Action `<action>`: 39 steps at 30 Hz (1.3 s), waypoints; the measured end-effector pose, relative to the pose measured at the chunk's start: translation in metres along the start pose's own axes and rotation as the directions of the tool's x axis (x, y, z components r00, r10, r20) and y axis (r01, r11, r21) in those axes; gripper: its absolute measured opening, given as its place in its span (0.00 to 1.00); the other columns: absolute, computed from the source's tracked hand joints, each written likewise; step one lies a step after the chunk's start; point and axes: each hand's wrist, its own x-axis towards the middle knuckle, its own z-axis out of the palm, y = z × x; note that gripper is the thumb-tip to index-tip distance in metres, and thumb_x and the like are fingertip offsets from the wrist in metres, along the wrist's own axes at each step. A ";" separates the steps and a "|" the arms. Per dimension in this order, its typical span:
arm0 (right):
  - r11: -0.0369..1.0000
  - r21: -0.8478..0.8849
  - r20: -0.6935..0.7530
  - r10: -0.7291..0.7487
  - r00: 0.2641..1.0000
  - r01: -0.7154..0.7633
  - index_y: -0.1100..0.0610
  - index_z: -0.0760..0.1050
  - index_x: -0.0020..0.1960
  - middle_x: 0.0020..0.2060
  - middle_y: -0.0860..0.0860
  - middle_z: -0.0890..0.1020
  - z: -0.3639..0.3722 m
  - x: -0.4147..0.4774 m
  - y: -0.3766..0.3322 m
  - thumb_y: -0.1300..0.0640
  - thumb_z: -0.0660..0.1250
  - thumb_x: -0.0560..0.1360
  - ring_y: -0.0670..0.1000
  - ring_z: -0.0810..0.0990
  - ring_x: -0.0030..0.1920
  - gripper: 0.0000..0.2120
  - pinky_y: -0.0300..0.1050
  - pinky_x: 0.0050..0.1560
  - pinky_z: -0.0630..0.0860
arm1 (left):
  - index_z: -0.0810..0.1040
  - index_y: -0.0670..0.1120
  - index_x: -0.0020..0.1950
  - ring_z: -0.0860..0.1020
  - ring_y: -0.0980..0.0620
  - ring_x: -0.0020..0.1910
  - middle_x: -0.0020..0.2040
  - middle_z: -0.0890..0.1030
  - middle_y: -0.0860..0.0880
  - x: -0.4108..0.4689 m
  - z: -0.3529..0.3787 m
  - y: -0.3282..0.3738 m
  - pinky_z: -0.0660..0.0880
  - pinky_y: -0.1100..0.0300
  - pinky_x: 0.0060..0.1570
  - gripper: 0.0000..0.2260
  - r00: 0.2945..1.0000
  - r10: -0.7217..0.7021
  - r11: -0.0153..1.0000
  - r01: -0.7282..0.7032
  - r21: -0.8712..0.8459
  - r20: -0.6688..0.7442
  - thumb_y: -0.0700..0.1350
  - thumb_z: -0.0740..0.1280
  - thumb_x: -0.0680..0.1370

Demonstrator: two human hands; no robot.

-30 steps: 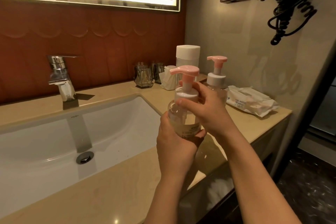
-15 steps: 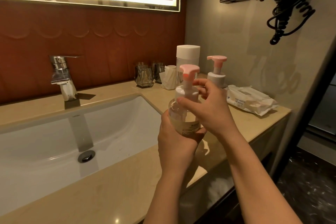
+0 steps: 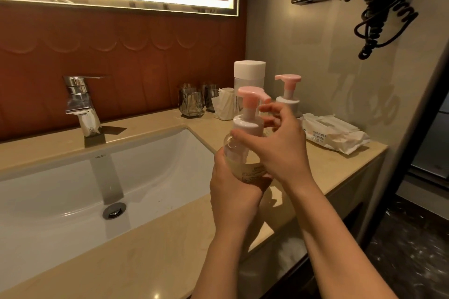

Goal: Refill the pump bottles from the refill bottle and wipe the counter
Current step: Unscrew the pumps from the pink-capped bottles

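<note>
My left hand (image 3: 233, 189) grips the lower body of a clear pump bottle (image 3: 244, 143) with a pink pump head, held upright above the beige counter (image 3: 158, 245). My right hand (image 3: 279, 145) curls its fingers round the bottle's white collar just under the pump. The pink nozzle points right. A second pump bottle (image 3: 288, 97) with a pink head stands at the back of the counter. Left of that one stands the tall refill bottle (image 3: 249, 75) with a white cap. A pack of wet wipes (image 3: 332, 133) lies at the right end of the counter.
A white sink basin (image 3: 73, 189) with a chrome tap (image 3: 80, 102) fills the left. Glass tumblers (image 3: 192, 102) and a wrapped paper cup (image 3: 224, 107) stand by the red back wall. A hair dryer with its coiled cord (image 3: 381, 14) hangs on the right wall. The counter edge drops to a dark floor.
The pink nozzle has swung from pointing left to pointing right while my right hand turns the pump collar. My left hand keeps the bottle in the same place.
</note>
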 end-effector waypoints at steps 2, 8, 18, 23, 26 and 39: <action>0.999 -0.018 0.026 -0.043 0.999 0.044 0.50 0.68 0.63 0.58 0.44 0.76 0.001 -0.002 0.002 0.52 0.74 0.68 0.39 0.73 0.54 0.27 0.27 0.46 0.68 | 0.64 0.57 0.66 0.74 0.56 0.55 0.57 0.74 0.57 0.000 0.000 0.000 0.74 0.65 0.48 0.33 1.000 0.008 1.000 -0.008 -0.003 0.001 0.48 0.77 0.66; 0.979 -0.206 0.042 0.023 0.999 -0.014 0.47 0.58 0.68 0.66 0.47 0.68 0.018 0.002 0.000 0.36 0.73 0.63 0.50 0.66 0.66 0.41 0.54 0.66 0.69 | 0.64 0.57 0.65 0.74 0.60 0.51 0.54 0.73 0.60 -0.001 0.001 -0.003 0.72 0.71 0.46 0.29 1.000 -0.004 0.998 0.003 -0.058 -0.006 0.46 0.74 0.70; 0.994 0.042 0.078 0.102 0.992 -0.106 0.51 0.71 0.58 0.52 0.44 0.78 0.002 0.006 -0.003 0.50 0.77 0.64 0.41 0.77 0.50 0.26 0.33 0.45 0.73 | 0.63 0.62 0.59 0.74 0.60 0.49 0.49 0.72 0.64 -0.002 0.000 0.001 0.69 0.71 0.41 0.31 1.000 -0.002 0.998 0.003 -0.057 0.013 0.47 0.78 0.65; 0.980 0.160 0.257 0.075 0.963 -0.119 0.53 0.72 0.63 0.52 0.44 0.79 -0.006 0.006 -0.002 0.58 0.70 0.72 0.41 0.76 0.51 0.20 0.29 0.41 0.71 | 0.63 0.59 0.66 0.73 0.57 0.57 0.59 0.74 0.59 0.001 0.001 -0.002 0.73 0.63 0.52 0.37 1.000 0.002 1.000 -0.002 -0.023 -0.006 0.51 0.79 0.63; 0.985 0.113 0.252 0.101 0.963 -0.132 0.51 0.69 0.66 0.58 0.47 0.76 0.003 0.005 -0.002 0.47 0.70 0.70 0.44 0.75 0.55 0.26 0.28 0.43 0.71 | 0.63 0.60 0.64 0.73 0.58 0.55 0.56 0.73 0.60 0.000 0.001 -0.002 0.71 0.66 0.50 0.34 1.000 0.007 0.999 -0.007 -0.033 -0.012 0.51 0.78 0.64; 0.988 0.109 0.102 0.096 0.990 -0.107 0.54 0.76 0.58 0.52 0.45 0.81 0.000 0.002 0.000 0.43 0.74 0.58 0.40 0.77 0.50 0.31 0.31 0.44 0.72 | 0.61 0.62 0.61 0.73 0.55 0.57 0.55 0.72 0.59 0.001 0.000 -0.005 0.76 0.56 0.55 0.35 1.000 0.020 1.000 -0.019 -0.010 0.017 0.45 0.78 0.64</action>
